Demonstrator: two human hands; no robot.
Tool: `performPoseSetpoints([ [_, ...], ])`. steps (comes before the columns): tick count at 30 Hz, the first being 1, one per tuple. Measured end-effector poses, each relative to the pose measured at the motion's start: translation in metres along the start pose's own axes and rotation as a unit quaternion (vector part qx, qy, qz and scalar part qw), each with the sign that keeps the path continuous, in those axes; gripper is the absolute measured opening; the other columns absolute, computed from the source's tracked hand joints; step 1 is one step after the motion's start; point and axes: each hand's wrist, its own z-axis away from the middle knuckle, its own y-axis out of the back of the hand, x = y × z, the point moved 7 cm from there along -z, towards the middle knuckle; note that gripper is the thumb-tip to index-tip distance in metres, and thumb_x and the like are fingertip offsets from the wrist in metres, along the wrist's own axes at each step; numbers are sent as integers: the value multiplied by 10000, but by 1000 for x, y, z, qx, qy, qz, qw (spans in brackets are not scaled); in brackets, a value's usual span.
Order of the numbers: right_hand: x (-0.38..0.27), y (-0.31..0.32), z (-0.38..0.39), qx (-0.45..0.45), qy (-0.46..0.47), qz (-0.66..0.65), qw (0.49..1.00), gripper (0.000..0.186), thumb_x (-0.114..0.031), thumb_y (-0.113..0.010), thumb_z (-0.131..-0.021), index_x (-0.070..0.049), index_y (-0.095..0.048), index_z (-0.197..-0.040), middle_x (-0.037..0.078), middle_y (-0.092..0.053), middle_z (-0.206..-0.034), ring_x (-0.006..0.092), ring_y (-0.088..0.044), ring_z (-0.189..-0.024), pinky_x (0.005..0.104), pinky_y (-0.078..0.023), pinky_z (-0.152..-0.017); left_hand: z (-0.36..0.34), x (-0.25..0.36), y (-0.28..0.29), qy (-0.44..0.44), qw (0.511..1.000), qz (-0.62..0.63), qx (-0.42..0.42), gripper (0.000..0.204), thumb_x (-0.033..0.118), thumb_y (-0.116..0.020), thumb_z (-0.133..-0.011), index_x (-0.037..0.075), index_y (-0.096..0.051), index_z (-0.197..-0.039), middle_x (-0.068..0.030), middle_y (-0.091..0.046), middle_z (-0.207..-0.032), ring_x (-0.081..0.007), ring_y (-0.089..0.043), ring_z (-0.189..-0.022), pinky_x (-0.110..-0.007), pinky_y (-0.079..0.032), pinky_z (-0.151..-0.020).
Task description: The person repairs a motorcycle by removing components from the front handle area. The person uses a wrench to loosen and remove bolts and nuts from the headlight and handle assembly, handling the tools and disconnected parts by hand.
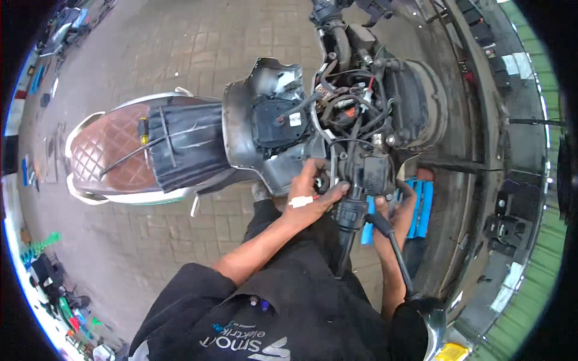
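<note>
A scooter with its front panels off stands across in front of me, its wiring bundle [349, 111] exposed. My left hand [310, 195] is at the steering column, beside the handlebar grip [344, 240]. Its thumb and index finger are bent around a small dark part that I cannot make out. A small white piece [301, 201] with a bit of red lies against the back of this hand. Under the handlebar, by the black handlebar housing [377, 174], is my right hand [394, 207]. Its thumb shows upright, while the housing and the mirror stem [397, 256] hide most fingers.
A T-handle wrench [129, 159] and a yellow-black screwdriver [143, 131] lie on the brown quilted seat [96, 150]. The mirror [433, 328] sticks out at lower right. A blue toolbox [421, 207] stands beyond my right hand. Metal framing [494, 144] runs along the right.
</note>
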Motion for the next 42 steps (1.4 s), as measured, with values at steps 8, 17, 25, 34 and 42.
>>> performPoseSetpoints([
  [8, 23, -2, 0, -21, -50, 59, 997, 683, -523, -399, -1062, 13, -293, -1474, 190, -483, -1343, 218, -545, -1137, 342, -483, -899, -14, 57, 30, -166, 976, -137, -34, 534, 266, -908, -702, 50, -647, -1115, -100, -695, -783, -241, -672, -642, -361, -515, -587],
  [17, 40, -2, -2, -36, -70, -70, 994, 622, -481, -346, -1088, 4, -314, -1474, 168, -520, -1331, 231, -573, -1126, 375, -482, -962, -57, 138, -44, -329, 837, -386, -206, 544, 507, -804, -708, 166, -729, -1125, -45, -634, -725, -273, -665, -679, -394, -501, -575],
  [25, 28, 21, -32, -124, -229, -317, 912, 630, -417, -587, -1015, -19, -385, -1460, 157, -676, -1125, 204, -675, -902, 324, -545, -774, -53, 141, -49, -279, 823, -424, -256, 584, 402, -848, -690, 162, -719, -1206, -72, -684, -792, -284, -669, -695, -382, -496, -602],
  [34, 24, 20, -81, -247, -72, 142, 956, 570, -385, -635, -935, 89, -551, -1240, 294, -688, -1064, 400, -684, -1003, 476, -515, -874, -27, 153, -78, -391, 727, -477, -301, 540, 492, -790, -712, 192, -718, -1155, -44, -604, -777, -263, -646, -706, -403, -501, -593],
  [42, -22, 22, -81, -267, -7, 254, 929, 478, -286, -602, -922, 95, -526, -1201, 366, -649, -1019, 527, -621, -1024, 551, -485, -907, -23, 147, -94, -401, 663, -521, -357, 333, 358, -755, -760, 168, -708, -1030, -40, -618, -827, -258, -662, -791, -407, -514, -660],
])
